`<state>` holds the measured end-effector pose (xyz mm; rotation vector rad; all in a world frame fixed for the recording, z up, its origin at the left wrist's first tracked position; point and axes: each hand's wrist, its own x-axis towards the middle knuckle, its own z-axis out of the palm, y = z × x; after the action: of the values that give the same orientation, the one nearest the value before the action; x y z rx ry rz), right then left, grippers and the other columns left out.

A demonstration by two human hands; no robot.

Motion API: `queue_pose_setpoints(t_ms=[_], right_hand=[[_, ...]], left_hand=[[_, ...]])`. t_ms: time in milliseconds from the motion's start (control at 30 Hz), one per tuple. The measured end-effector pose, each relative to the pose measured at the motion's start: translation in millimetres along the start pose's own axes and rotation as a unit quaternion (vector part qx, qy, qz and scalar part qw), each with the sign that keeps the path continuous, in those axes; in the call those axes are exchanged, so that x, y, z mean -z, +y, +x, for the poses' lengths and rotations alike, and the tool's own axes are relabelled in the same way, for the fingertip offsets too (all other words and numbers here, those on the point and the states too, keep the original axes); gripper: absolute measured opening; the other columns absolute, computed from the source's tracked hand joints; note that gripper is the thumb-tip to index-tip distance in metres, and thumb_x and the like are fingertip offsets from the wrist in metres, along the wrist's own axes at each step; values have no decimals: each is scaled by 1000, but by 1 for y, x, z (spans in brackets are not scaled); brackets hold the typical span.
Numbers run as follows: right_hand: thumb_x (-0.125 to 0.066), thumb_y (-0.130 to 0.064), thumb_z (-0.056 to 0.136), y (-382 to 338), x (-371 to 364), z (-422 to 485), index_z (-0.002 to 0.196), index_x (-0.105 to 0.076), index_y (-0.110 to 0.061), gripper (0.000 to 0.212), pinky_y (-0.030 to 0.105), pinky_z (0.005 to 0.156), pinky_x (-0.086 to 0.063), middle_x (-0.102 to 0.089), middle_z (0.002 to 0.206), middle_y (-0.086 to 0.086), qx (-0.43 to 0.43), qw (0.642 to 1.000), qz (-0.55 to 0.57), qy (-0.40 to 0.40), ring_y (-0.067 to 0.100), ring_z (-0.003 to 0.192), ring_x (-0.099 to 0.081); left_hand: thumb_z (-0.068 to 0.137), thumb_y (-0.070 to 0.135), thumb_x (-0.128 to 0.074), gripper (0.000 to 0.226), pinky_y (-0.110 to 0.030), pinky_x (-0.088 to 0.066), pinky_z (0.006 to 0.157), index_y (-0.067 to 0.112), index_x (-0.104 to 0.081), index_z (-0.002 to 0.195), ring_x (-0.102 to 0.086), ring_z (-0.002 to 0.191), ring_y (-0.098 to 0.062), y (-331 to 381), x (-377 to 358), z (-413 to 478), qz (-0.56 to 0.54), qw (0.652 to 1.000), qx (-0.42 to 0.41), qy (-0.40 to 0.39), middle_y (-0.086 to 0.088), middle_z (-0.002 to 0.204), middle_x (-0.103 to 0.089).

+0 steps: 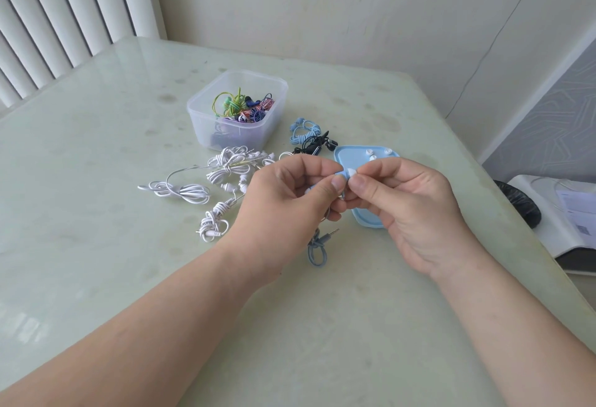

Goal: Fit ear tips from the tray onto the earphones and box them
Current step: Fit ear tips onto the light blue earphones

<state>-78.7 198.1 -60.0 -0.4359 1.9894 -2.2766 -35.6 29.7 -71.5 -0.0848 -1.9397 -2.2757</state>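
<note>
Tabletop (pixel 96 213); left hand (pixel 283 200) pinches earbud (pixel 342 175), right hand (pixel 409 206) tip (pixel 353 172); paper (pixel 577 213) illegible.

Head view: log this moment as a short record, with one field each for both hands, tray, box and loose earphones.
left hand: pinches pale blue earbud, its cable hanging below
right hand: pinches small white ear tip against that earbud
tray: light blue plastic tray, partly hidden behind the hands, spare white tips on it
box: clear plastic box, coloured earphones inside
loose: white coiled earphones left of the hands
</note>
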Motion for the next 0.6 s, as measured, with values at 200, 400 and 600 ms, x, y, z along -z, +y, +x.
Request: queue_pose_setpoints(t_ms=[200, 400, 600], right_hand=[[-78, -4, 80, -2, 10, 1, 89, -71, 0, 12, 37, 74, -60, -73, 84, 25, 18, 997, -61, -47, 36, 75, -70], [-69, 0, 90, 2, 9, 0, 94, -68, 4, 6, 54, 84, -60, -71, 88, 31, 36, 994, -93, -53, 54, 83, -67], [-63, 2, 95, 6, 1, -3, 92, -65, -1, 5, 42, 81, -60, -72, 85, 19, 44, 993, -99, -41, 33, 77, -71]], left_hand=[[98, 4, -67, 5, -30, -56, 68, 3, -72, 98, -66, 70, -20, 1, 9, 3, 1, 997, 32, -69, -9, 80, -73], [98, 3, -66, 6, -30, -55, 68, 3, -72, 99, -65, 70, -20, -2, 7, 2, 2, 998, 35, -54, -11, 80, -72], [99, 3, -65, 8, -26, -54, 65, -1, -71, 100, -64, 69, -18, -5, 1, 1, -42, 998, 48, -21, -9, 76, -70]])
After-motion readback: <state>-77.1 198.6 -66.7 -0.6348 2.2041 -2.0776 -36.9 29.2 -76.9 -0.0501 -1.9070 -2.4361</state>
